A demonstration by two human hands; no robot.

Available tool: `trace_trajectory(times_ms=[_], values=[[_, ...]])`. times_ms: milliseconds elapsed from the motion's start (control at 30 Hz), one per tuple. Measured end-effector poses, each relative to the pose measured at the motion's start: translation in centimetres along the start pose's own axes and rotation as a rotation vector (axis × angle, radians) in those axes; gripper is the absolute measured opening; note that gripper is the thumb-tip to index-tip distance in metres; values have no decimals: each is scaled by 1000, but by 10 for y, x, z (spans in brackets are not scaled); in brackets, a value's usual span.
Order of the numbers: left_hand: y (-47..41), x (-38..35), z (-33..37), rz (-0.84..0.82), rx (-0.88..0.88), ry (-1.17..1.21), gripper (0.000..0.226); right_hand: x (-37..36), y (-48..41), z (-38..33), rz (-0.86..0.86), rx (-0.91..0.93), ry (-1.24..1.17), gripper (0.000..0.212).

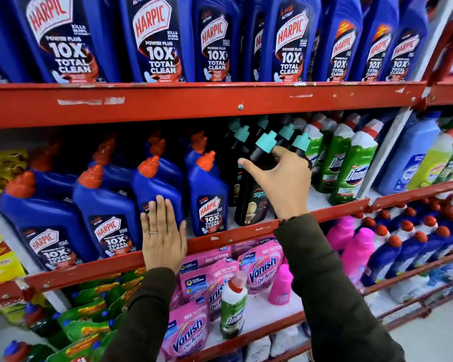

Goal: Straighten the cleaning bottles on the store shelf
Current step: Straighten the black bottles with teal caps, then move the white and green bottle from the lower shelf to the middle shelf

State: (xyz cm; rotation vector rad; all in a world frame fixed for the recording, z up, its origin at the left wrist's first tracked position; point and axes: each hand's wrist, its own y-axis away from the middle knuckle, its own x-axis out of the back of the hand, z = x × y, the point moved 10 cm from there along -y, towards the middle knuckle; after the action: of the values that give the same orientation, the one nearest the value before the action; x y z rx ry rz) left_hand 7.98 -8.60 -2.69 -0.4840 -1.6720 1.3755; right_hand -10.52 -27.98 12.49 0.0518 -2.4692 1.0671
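On the middle red shelf [220, 237] stand blue Harpic bottles with orange caps, black bottles with teal caps and green Domex bottles [356, 168]. My right hand [280, 184] grips the neck of the front black bottle [251, 202], which leans to the right. My left hand [164, 236] lies flat, fingers together, against the front of a blue Harpic bottle [154, 186] at the shelf's edge. Another Harpic bottle [207, 197] stands between the two hands.
Large Harpic bottles [154, 40] fill the shelf above. Below sit pink Vanish pouches [262, 267], pink bottles [356, 252], one green Domex bottle [233, 307] and green packs [94, 317]. A white upright [387, 150] divides the shelving on the right.
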Motion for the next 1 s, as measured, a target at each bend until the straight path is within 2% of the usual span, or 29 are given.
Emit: trace_trajectory(times_ms=[200,367,400,467,500,567,667,767,900,1000], values=[[1,-1,0,3,-7,-23,75,-26,3,5,-75,20,31,65],[1,-1,1,4,-7,-21,76,-32,13,12,-126,6,60,94],[1,0,1,7,-11,-25,75,-25,20,12,-76,38,38,94],[1,0,1,5,-5,-31,75,-12,47,13,36,117,-40,79],[2,1,0,-2,0,-27,75,-15,66,21,26,124,-85,71],[3,1,1,-8,-2,-29,75,-40,109,46,-163,45,-152,68],[3,-1,1,-30,12,-24,75,-92,194,96,-559,-164,-105,82],[1,-2,0,-25,17,-33,68,-120,258,132,-742,-331,-96,89],[0,-2,1,-10,11,-54,66,-127,270,150,-663,-398,-183,61],[1,-3,1,-18,13,-59,65,-106,253,159,-558,-426,-227,58]])
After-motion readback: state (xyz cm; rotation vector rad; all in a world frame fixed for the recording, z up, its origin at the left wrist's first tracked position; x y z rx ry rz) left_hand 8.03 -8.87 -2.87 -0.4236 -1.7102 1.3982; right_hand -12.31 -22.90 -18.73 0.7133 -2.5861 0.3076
